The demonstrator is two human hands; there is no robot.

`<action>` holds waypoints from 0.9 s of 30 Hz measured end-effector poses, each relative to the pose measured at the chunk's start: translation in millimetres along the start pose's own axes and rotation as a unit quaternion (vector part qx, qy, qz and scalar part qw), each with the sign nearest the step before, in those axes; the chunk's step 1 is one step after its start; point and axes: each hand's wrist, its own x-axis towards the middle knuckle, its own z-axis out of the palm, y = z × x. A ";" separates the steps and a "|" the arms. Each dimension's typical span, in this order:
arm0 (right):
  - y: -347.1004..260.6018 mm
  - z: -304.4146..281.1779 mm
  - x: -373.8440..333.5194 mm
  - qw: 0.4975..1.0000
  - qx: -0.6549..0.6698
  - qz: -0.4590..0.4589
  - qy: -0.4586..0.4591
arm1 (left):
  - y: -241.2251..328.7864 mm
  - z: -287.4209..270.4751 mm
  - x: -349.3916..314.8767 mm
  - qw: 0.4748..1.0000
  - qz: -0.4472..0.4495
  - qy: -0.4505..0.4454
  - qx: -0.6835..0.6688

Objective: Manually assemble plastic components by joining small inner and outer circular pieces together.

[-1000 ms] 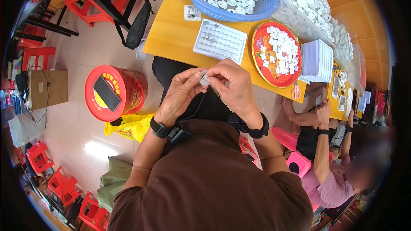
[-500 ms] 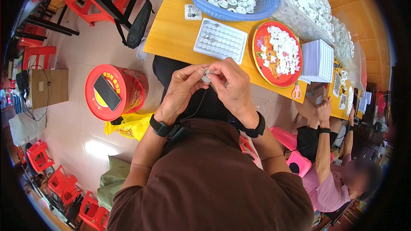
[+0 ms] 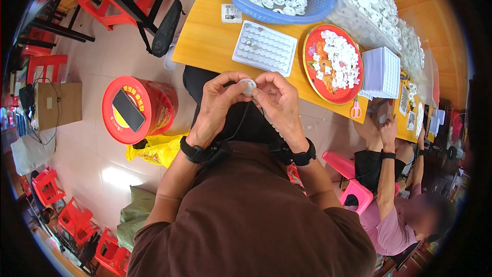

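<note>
Two hands pinch one small round white part just in front of the table edge.

Left hand (image 3: pixel 218 103) and right hand (image 3: pixel 279 103) meet at chest height, each closed with thumb and fingertips on the white part (image 3: pixel 248 86), which sits between them; its exact shape is hard to make out at this size. Both wrists carry black bands. Just beyond the hands, on the yellow table (image 3: pixel 205 46), lies a white tray (image 3: pixel 264 47) of small pockets, most of them seemingly unfilled. Further back stands a blue basket (image 3: pixel 323 6) heaped with white parts, and to the right a red plate (image 3: pixel 311 66) bearing more of them. A red tub (image 3: pixel 137 110) with a dark phone on its lid stands on the floor to the left.
</note>
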 end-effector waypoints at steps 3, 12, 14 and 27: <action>3.5 1.5 0.8 1.000 -0.014 0.001 0.013 | -4.0 1.1 -1.2 1.000 0.000 0.025 0.015; 6.4 9.1 2.2 0.999 -0.016 -0.008 0.039 | -7.0 7.1 -3.4 0.986 0.092 0.052 0.129; 3.6 9.1 1.0 1.000 0.000 0.004 0.030 | -8.9 4.8 -4.5 0.984 0.102 0.049 0.136; -2.1 5.0 -5.2 0.994 0.076 0.061 0.038 | 1.5 -6.5 -8.5 0.979 0.042 -0.032 0.199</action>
